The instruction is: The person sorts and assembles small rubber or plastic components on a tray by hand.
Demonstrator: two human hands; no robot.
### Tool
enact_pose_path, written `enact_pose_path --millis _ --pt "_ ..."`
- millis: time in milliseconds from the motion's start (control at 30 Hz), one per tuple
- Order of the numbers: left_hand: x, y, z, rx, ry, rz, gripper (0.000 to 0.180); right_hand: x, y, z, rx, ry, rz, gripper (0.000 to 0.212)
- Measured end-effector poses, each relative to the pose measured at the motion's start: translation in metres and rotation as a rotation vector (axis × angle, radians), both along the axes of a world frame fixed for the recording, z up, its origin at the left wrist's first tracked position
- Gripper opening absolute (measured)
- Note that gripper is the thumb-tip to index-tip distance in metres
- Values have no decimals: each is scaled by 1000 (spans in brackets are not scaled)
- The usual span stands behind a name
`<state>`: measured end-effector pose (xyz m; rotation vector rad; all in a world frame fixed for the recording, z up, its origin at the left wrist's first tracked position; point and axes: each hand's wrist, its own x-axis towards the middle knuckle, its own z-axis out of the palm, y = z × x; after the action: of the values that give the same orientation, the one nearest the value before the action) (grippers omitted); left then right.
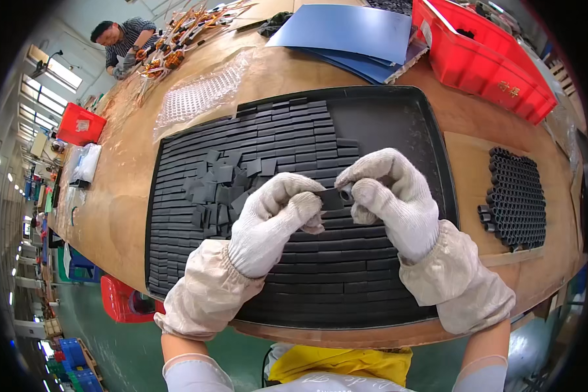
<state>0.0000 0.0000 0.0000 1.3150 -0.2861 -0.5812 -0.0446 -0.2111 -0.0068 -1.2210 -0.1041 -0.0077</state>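
Both my hands wear white knit gloves and meet above a large black tray (445, 189). My left hand (271, 219) pinches a thin black rectangular sheet (332, 199) between thumb and fingertips. Closed beside it, my right hand (398, 202) grips a small dark ring (346, 191) at the sheet's right end; whether the two pieces touch is hard to tell. Close-set rows of narrow black pieces (333, 277) cover most of the tray. A loose pile of flat black rectangles (219, 183) lies on these rows, left of my left hand.
Right of the tray, a block of upright black rings (516, 196) stands on cardboard (467, 160). Blue sheets (346, 32) and a red crate (483, 65) are at the back. Bubble wrap (202, 95) lies far left. Beyond it, a person (124, 42) handles orange-and-black parts (166, 59).
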Motion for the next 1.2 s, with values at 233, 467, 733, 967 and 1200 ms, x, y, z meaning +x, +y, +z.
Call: enact_pose_path --millis 233,467,733,967,1200 --pt "1 -1 -4 -56 64 48 19 0 2 -1 7 -1 80 14" --pt "1 0 -2 -12 53 9 20 -3 2 0 -6 8 17 13" --pt "0 3 -4 -89 130 -32 21 -1 -1 -2 49 117 168 15" --pt "-3 -2 7 134 -46 39 18 0 3 -1 -33 34 4 16" --pt "-4 -7 15 266 -190 46 20 0 5 0 -70 49 46 18"
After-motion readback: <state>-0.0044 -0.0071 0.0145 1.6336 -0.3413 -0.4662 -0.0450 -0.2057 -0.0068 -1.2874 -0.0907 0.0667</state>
